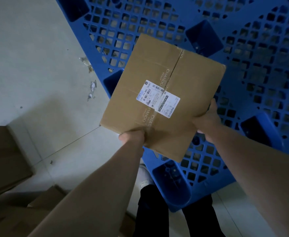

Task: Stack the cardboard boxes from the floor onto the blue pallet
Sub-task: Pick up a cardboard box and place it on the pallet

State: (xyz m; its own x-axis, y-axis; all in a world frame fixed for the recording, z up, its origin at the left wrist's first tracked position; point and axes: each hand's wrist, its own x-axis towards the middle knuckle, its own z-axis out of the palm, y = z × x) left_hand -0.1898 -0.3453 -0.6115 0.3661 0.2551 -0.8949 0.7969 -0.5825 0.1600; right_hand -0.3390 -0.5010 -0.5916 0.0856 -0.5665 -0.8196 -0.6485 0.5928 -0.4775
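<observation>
Now both hands hold one box (162,93) over the near part of the blue pallet (253,62). The left hand (132,136) grips the box's near edge by the tape seam, its fingers curled under and hidden. The right hand (207,117) clasps the box's right side, its fingers also out of sight behind the cardboard. The box lies flat, turned at an angle to the pallet, with a white label (158,98) across its taped seam; whether it touches the pallet cannot be told. More boxes (5,159) sit on the floor (29,53) at lower left. Bits of debris (91,87) lie just beside the pallet's left edge. Dark trouser legs (151,212) show below.
</observation>
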